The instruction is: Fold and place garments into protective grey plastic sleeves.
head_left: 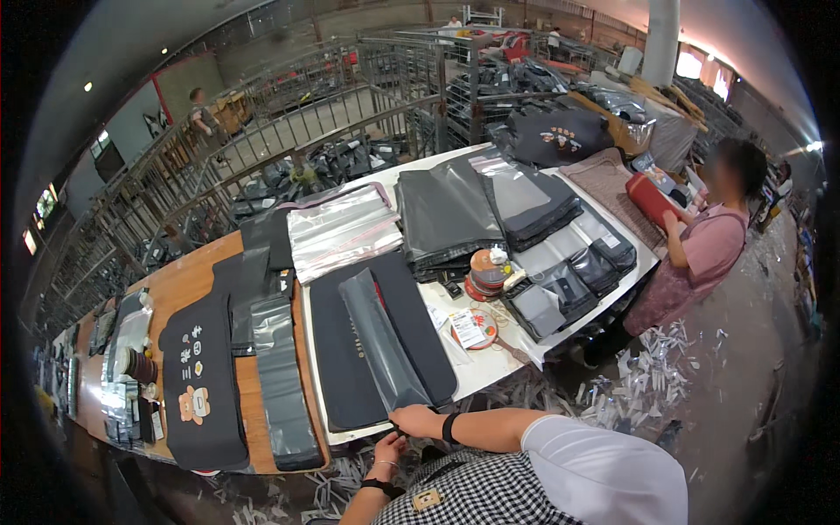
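Note:
A long grey plastic mailing bag (382,337), with a narrow strip of red showing along its far part, lies slantwise across a dark mat (328,350) at the table's near edge. My right hand (416,421) is closed on the bag's near end. Just below and left of it, my left hand (389,450) has its fingers pinched together by the same end. What they pinch is too small to make out. Beyond the mat lies a stack of clear plastic bags (343,229).
Left on the wooden table are a stack of grey bags (284,381) and a dark mat with cartoon bears (203,385). Tape rolls (486,273), a paper label (468,328) and dark bag stacks (448,214) sit to the right. A co-worker (709,236) stands at the right holding something red.

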Demonstrator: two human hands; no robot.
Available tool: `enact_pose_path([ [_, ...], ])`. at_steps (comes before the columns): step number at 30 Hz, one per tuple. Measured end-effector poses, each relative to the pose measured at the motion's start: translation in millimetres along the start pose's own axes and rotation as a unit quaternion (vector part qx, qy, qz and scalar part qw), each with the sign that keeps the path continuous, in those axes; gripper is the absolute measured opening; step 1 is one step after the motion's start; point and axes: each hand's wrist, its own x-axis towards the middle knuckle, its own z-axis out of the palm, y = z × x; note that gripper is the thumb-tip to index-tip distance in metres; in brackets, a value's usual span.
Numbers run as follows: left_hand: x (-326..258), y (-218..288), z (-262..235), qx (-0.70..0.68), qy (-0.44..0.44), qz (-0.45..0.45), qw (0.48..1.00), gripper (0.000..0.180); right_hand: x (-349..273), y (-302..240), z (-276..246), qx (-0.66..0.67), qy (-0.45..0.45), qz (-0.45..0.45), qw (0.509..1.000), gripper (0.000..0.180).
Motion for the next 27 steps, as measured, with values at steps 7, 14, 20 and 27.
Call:
enact_pose_path([
  [7,-5.7,-2.1,3.0,0.067,-0.021,-0.001,0.998,0.036,-16.7,8.5,21.7,-0.027,-0.018,-0.069,0.997,0.022],
  [14,-3.8,12.6,6.5,-0.002,-0.039,-0.008,0.999,0.022,-12.1,8.4,3.8,-0.093,-0.017,-0.105,0.99,0.022],
  [20,4.2,18.0,-7.0,0.029,-0.051,-0.007,0.998,0.037,-15.4,6.1,-2.9,-0.056,0.003,-0.107,0.993,0.024],
  [27,-9.1,2.2,1.1,0.011,-0.035,-0.004,0.999,0.035,-20.5,-5.5,-0.9,-0.019,0.013,-0.03,0.999,0.032],
])
